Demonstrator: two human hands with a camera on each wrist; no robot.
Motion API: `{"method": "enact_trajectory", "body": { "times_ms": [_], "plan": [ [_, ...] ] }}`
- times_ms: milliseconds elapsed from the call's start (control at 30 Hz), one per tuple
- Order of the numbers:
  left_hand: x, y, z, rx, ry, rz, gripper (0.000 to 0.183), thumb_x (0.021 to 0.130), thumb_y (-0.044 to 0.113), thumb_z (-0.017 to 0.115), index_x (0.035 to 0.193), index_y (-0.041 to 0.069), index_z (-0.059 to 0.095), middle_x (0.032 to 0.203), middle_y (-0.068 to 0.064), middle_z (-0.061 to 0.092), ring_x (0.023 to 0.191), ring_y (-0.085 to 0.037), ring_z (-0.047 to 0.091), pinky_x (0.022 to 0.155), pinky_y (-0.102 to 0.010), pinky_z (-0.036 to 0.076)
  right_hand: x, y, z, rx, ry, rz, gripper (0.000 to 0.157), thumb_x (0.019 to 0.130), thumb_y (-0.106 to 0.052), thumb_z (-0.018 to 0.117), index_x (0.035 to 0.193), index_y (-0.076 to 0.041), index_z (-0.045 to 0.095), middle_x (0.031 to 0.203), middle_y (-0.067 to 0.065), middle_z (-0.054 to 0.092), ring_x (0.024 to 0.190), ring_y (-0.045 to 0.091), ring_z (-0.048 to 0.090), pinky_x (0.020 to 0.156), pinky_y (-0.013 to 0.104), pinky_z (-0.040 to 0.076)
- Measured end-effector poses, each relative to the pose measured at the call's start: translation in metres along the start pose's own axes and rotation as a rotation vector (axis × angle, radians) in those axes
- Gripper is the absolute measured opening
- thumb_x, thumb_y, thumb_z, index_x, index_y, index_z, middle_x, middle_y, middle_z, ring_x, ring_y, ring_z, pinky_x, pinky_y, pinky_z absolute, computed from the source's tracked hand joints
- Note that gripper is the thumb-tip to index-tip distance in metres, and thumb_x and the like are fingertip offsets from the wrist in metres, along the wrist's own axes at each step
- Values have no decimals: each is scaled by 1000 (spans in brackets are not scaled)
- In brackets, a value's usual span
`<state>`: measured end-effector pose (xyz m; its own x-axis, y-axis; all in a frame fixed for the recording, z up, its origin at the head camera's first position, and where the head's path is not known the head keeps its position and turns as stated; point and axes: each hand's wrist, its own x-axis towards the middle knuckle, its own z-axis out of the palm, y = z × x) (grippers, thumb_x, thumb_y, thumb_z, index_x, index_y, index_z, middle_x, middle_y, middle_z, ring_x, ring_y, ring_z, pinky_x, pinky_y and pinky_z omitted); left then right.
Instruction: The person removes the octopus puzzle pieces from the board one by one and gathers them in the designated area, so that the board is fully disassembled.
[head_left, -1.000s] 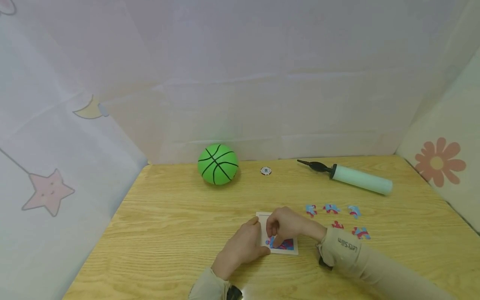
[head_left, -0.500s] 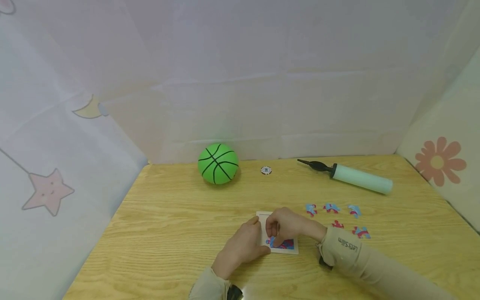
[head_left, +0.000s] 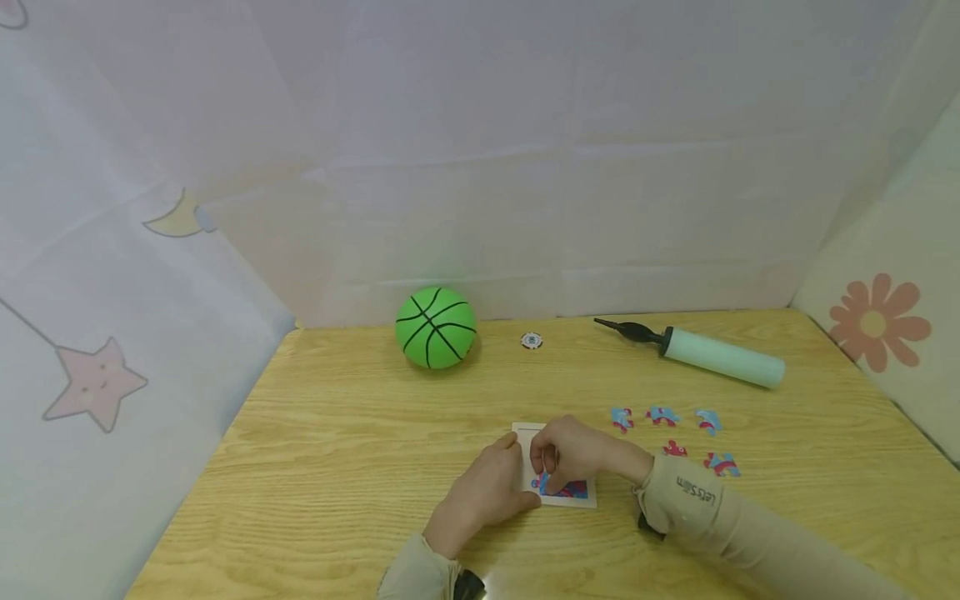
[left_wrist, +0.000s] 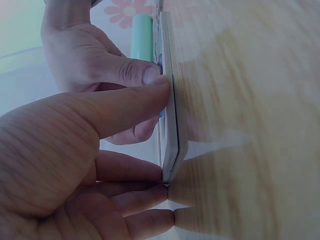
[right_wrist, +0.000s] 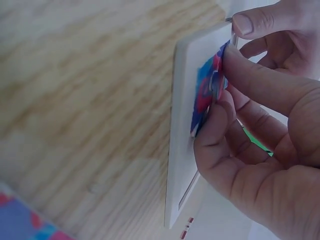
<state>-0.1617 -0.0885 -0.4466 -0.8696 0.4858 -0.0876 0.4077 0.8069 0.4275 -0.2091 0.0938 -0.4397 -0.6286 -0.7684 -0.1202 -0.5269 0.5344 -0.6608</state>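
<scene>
A white puzzle tray (head_left: 528,439) lies on the wooden table, with blue and red pieces fitted along its near side. My left hand (head_left: 483,490) holds the tray by its left side, thumb at the near edge and fingers along the left edge. My right hand (head_left: 576,446) reaches over the tray and pinches a puzzle piece (right_wrist: 216,86) between thumb and fingers, right at the assembled part. The fingers partly hide this piece. In the left wrist view, the left thumb (left_wrist: 132,102) presses the tray's rim.
Several loose puzzle pieces (head_left: 663,416) lie right of the tray, partly behind the right sleeve (head_left: 686,492). Farther back are a green ball (head_left: 437,328), a poker chip (head_left: 532,340) and a mint hand pump (head_left: 723,358). A pale cloth backdrop (head_left: 450,167) rises behind the table.
Both hands and the tray stay almost in place. The right hand's fingers shift very slightly at the piece.
</scene>
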Motion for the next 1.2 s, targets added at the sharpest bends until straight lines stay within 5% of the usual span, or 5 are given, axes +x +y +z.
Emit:
{"method": "enact_trajectory", "body": {
  "times_ms": [867, 1200],
  "plan": [
    [1, -1, 2, 11, 11, 6, 61, 76, 30, 81, 116, -10, 58, 136, -25, 49, 121, -36, 52, 100, -41, 44, -1, 4, -3, 117, -22, 11, 20, 73, 1, 80, 81, -7, 64, 72, -3, 63, 59, 0, 55, 58, 20, 49],
    [-1, 0, 1, -11, 8, -2, 62, 76, 29, 81, 118, -9, 57, 137, -25, 48, 122, -36, 51, 101, -42, 43, -2, 6, -9, 220, -18, 24, 10, 82, 1, 70, 84, -6, 63, 77, -2, 65, 63, 5, 57, 58, 22, 49]
  ]
}}
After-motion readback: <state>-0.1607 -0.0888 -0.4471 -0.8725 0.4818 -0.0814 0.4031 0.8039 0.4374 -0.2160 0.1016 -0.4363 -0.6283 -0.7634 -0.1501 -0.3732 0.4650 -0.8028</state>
